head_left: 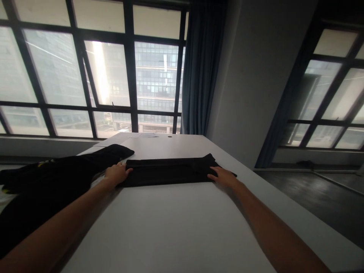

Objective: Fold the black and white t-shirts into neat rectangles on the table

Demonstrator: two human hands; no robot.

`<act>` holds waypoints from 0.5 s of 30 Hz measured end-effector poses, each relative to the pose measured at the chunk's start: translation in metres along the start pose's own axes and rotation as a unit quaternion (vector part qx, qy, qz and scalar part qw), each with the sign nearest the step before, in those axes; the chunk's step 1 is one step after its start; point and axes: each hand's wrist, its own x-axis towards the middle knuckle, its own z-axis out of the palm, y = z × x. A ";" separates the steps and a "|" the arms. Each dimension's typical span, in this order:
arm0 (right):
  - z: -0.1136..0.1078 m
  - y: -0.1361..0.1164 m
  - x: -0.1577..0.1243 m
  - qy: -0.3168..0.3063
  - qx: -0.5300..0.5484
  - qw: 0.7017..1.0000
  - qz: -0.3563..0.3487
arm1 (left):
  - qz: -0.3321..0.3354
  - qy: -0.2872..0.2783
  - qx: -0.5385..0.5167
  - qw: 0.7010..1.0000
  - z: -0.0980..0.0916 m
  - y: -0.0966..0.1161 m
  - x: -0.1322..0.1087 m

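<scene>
A black garment (167, 174), folded into a long flat strip, lies crosswise on the white table. My left hand (116, 174) is at its left end, thumb over the cloth and the other fingers curled at the edge. At the opposite end my right hand (224, 176) grips the fabric, with thumb and forefinger on top and the remaining fingers partly hidden. A corner of cloth sticks up at the strip's far right, and a small tip pokes out beyond my right hand. The garment's exact kind cannot be made out.
More black clothing (57, 185) with small yellow and white marks is heaped at the left, close to my left forearm. Papers (142, 135) lie at the far end of the white table (170, 227), near a round dark hole (170, 136). Windows and a blue curtain (200, 76) stand beyond.
</scene>
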 end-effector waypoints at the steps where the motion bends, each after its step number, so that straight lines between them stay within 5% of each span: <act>1: -0.004 0.008 0.000 0.005 -0.006 1.000 0.016 | -0.009 -0.029 -0.013 0.999 -0.001 -0.005 -0.003; 7: -0.009 0.060 -0.004 0.027 0.000 0.990 0.141 | -0.008 -0.101 -0.166 0.981 0.015 -0.040 -0.014; 15: 0.014 0.084 0.009 0.123 0.170 0.965 0.156 | -0.029 -0.005 -0.403 0.915 0.015 -0.049 -0.020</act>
